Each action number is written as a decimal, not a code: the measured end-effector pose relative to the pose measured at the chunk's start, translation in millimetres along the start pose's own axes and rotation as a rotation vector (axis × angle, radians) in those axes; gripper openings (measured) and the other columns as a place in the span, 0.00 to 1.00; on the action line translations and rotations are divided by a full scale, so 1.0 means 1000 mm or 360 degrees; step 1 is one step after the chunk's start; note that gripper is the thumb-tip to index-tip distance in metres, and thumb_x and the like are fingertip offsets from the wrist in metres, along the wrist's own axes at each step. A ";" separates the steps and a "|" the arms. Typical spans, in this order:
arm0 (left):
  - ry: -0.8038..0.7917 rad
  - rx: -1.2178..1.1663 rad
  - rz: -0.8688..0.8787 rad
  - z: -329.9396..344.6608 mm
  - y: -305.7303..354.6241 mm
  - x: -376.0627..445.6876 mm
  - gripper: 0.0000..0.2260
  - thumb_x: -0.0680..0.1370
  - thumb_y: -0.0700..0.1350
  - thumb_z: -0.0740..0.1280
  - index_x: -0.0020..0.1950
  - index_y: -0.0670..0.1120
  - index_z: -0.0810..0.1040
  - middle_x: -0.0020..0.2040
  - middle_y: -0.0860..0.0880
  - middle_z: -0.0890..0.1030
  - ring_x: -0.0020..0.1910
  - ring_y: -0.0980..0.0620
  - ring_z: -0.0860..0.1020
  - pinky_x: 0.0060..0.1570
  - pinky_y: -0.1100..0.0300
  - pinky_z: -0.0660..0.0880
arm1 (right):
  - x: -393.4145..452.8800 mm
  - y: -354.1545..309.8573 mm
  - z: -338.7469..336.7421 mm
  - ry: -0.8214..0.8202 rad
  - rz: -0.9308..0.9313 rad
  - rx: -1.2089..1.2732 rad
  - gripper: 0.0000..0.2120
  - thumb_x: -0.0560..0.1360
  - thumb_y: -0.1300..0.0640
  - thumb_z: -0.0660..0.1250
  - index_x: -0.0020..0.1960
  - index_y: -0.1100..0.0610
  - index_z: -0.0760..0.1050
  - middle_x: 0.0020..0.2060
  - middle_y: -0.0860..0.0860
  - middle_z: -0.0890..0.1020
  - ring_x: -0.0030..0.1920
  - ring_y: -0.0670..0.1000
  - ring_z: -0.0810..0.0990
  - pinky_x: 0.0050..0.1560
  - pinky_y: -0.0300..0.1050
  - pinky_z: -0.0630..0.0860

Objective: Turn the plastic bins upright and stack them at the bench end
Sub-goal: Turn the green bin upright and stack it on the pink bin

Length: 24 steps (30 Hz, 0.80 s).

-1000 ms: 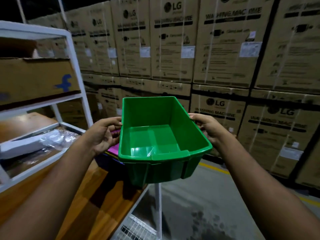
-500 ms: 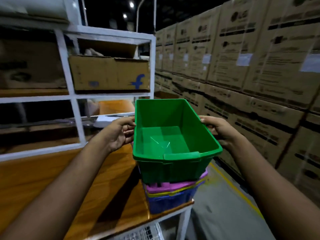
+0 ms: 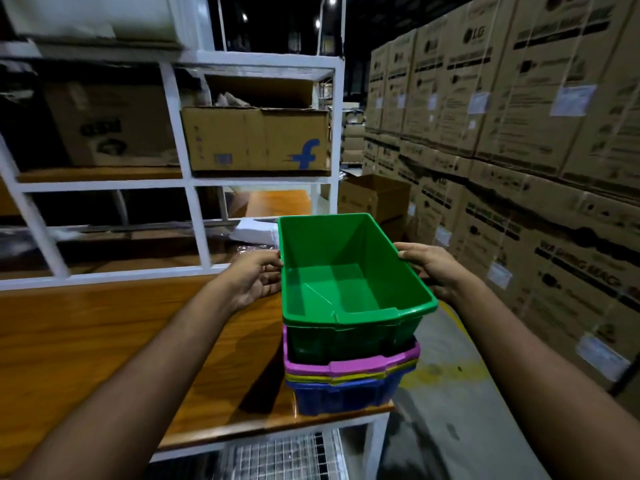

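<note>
Four nested bins, green bin topmost, left hand and right hand clasping its rim.

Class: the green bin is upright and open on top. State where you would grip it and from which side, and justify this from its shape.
Grip the green bin at the out-turned rim of its two long walls, one hand from each side, as the left hand and right hand do here. The rim gives fingers a ledge; the walls taper smoothly below it, and the open top stays clear for nesting in the pink bin.
</note>
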<state>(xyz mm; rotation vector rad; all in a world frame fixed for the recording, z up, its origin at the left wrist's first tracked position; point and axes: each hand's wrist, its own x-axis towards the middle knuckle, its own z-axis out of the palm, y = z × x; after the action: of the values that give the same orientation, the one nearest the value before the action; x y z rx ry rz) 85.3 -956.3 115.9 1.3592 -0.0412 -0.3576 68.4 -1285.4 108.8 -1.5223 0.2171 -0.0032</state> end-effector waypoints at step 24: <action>0.0326 0.0468 0.0035 -0.010 -0.078 -0.004 0.11 0.79 0.35 0.63 0.61 0.38 0.76 0.57 0.41 0.81 0.53 0.47 0.81 0.47 0.59 0.79 | -0.005 0.081 0.004 0.0231 -0.0147 -0.0620 0.13 0.78 0.59 0.67 0.61 0.53 0.81 0.54 0.53 0.84 0.53 0.52 0.83 0.55 0.56 0.81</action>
<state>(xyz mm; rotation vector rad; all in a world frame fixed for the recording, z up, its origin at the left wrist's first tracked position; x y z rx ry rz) 65.9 -958.9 39.2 1.6794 0.0641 -0.1967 53.5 -1277.0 29.8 -1.9218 0.2741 -0.1530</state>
